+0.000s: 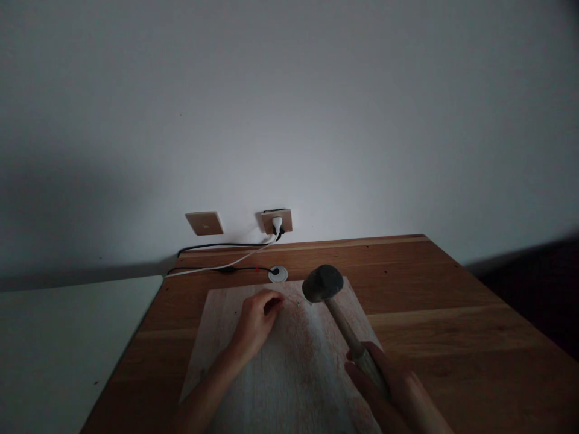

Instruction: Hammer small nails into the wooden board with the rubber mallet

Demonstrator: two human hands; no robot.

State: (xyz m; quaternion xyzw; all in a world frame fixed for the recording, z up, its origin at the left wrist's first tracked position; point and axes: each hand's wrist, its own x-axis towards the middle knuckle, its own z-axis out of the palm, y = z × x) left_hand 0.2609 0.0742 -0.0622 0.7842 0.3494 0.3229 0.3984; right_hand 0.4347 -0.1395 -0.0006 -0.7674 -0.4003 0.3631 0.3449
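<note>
My right hand (384, 380) is wrapped around the wooden handle of a mallet (322, 283). Its dark, rounded head is raised over the far right part of a whitish, worn-looking board (271, 374). Over the board's far left part, my left hand (257, 316) has its thumb and fingers pinched together. From those fingertips a thin strand (292, 299) seems to run right to a tiny piece (297, 304) close to the mallet head. Both are too small and dim to identify further.
The board lies on a wooden table (420, 331) against a wall. Behind it are a round cable grommet (278, 274), a white cable (226, 265) and black cables. A plug sits in the wall socket (287, 220). At left stands a white panel-like surface (67, 337).
</note>
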